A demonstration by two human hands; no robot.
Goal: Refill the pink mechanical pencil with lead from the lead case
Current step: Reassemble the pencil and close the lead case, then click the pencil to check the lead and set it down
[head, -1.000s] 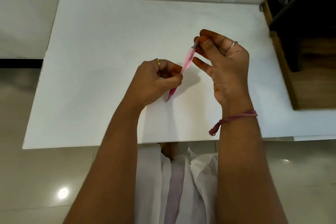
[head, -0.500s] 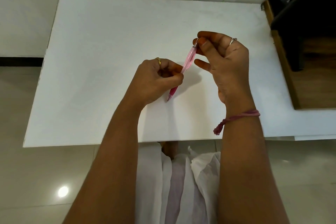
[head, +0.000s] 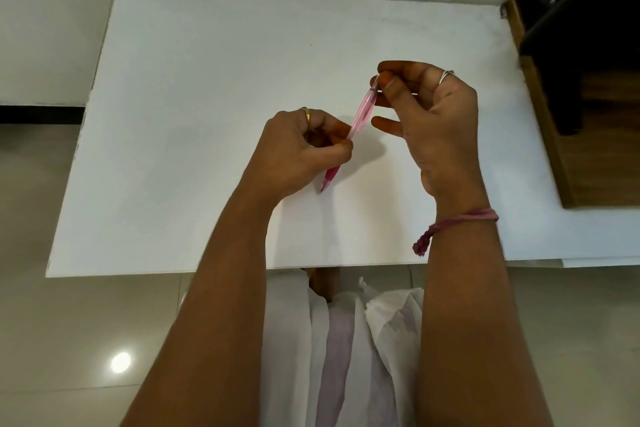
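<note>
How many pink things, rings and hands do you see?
Pink things: 2, the pencil and the wrist thread
Rings: 2, a gold ring and a silver ring
Hands: 2, left hand and right hand
Total: 6

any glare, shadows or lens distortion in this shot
Head view: a bright lamp glare spot on the glossy floor; soft shadow on the white table beside the pink pencil; wide-angle bending at the table edges; fingertips of the right hand slightly soft.
</note>
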